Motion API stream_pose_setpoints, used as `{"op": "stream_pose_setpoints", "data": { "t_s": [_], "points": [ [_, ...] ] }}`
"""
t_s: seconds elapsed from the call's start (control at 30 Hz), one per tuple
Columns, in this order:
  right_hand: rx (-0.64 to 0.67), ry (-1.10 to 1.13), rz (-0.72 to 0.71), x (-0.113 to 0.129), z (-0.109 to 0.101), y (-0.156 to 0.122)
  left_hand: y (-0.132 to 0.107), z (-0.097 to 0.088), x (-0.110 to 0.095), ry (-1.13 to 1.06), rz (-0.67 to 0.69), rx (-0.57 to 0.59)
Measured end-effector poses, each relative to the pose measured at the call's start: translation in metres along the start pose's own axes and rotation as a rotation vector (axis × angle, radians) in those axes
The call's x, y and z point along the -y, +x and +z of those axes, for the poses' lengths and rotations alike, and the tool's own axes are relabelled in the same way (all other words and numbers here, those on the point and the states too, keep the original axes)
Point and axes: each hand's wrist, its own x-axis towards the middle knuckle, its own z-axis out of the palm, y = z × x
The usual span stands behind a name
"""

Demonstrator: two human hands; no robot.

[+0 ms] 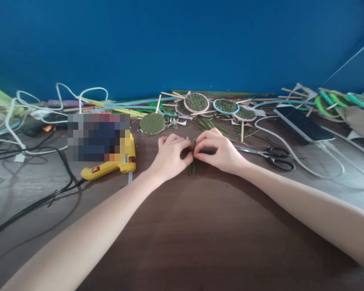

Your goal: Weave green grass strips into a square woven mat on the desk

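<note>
Both hands meet over the middle of the table, pinching a small piece of woven green strips (193, 167). My left hand (173, 157) grips its left side between thumb and fingers. From the right, my right hand (216, 150) pinches the same piece, fingertips touching those of the left. Loose strip ends hang down toward me below the fingertips; the rest of the weave is hidden by the fingers. Just beyond the hands lie loose green strips (210, 125) and a round woven green disc (152, 123) with a thin stick.
A yellow glue gun (109, 166) lies at left beside black cables (68, 173). Scissors (265, 152) with black handles are right of my right hand. Behind stand round fans with pink (196, 102) and blue (226, 106) rims. A phone (303, 123) with white cable is farther right.
</note>
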Motion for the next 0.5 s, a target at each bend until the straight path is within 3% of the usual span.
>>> {"op": "stream_pose_setpoints", "data": {
  "t_s": [0.23,0.5],
  "points": [
    [-0.086,-0.120,-0.004,0.0003,-0.0001,-0.0018,-0.0020,0.0027,0.0033,0.038,0.039,-0.003],
    [-0.117,-0.083,-0.006,-0.0036,0.0017,-0.0006,-0.0008,0.0046,0.0039,0.059,0.054,0.020]
  ]
}}
